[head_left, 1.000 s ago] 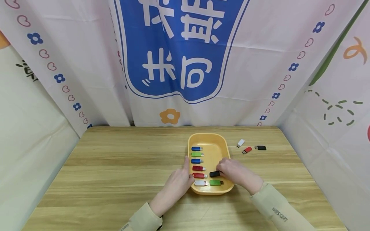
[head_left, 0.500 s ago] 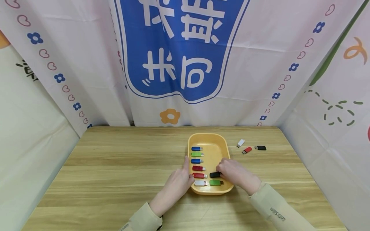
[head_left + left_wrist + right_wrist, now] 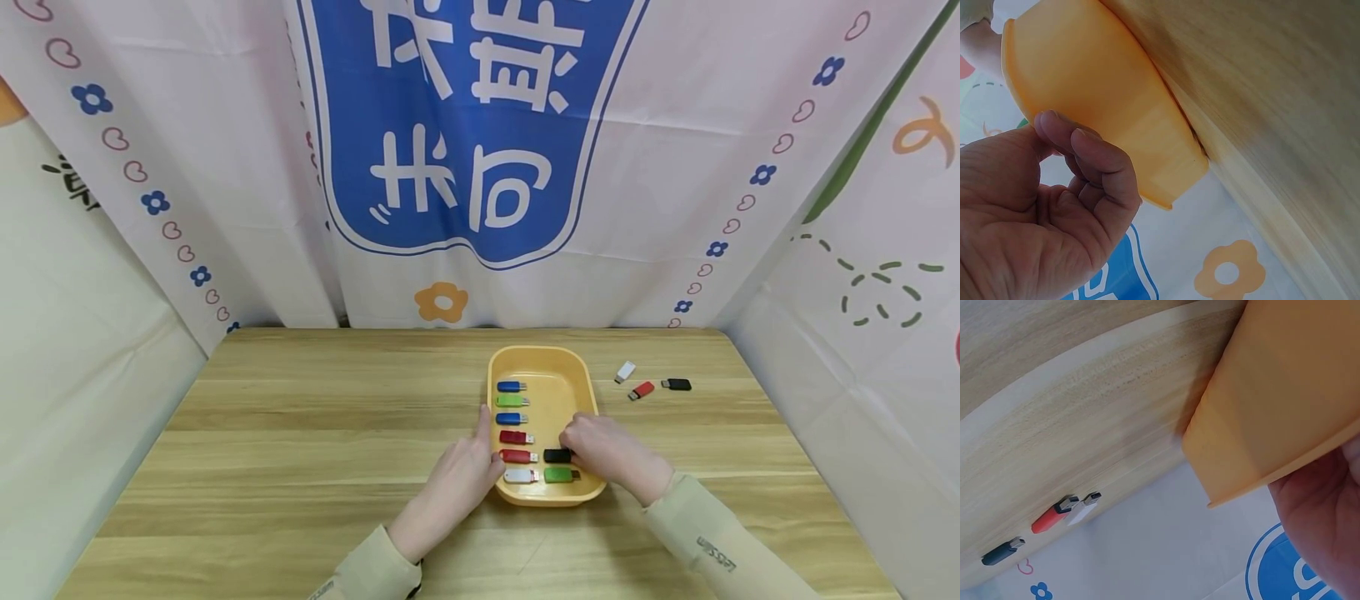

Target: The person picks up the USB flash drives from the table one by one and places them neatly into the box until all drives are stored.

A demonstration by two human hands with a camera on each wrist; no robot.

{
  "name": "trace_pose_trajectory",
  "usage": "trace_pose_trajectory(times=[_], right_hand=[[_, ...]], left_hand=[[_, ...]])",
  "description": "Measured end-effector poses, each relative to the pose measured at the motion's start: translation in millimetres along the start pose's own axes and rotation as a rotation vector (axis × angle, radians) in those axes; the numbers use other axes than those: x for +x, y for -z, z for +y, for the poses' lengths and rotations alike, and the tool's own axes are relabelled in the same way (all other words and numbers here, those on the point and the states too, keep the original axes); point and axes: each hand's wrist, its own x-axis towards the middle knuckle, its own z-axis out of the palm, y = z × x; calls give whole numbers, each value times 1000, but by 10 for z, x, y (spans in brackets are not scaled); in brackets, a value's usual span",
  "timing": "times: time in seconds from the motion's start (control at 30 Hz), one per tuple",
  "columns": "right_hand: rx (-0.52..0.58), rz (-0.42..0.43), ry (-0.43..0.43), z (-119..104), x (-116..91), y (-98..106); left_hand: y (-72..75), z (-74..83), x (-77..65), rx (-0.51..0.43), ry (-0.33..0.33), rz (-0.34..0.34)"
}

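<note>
The black USB stick has shifted slightly toward the near end of the yellow tray and straightened — now seemingly almost aligned inside it. The right hand hides its plug end; whether that grip pinches or nudges, I cannot tell. The left hand holds the tray's left wall — three loose sticks right of the tray suggest unfinished work.

The right hand hides one end of the black USB stick inside the tray.
</note>
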Motion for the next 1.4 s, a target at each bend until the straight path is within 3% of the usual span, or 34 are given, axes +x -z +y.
trace_pose_trajectory(times=[0.2,0.57,0.9,1.03,1.17,1.4], right_hand=[[-22,-30,-10,-15,9,1],[-48,7,5,-10,6,-30],[1,4,7,-5,-2,-6],[31,10,5,5,0,8],[53,65,13,17,6,28],[-13,235,69,44,9,39]], left_hand=[[-1,8,-5,4,2,-9],[-9,-2,-25,27,-35,21],[-2,2,-29,25,-47,32],[0,11,-19,8,-13,10],[-1,15,-10,-2,10,-9],[-7,3,-20,10,-21,20]])
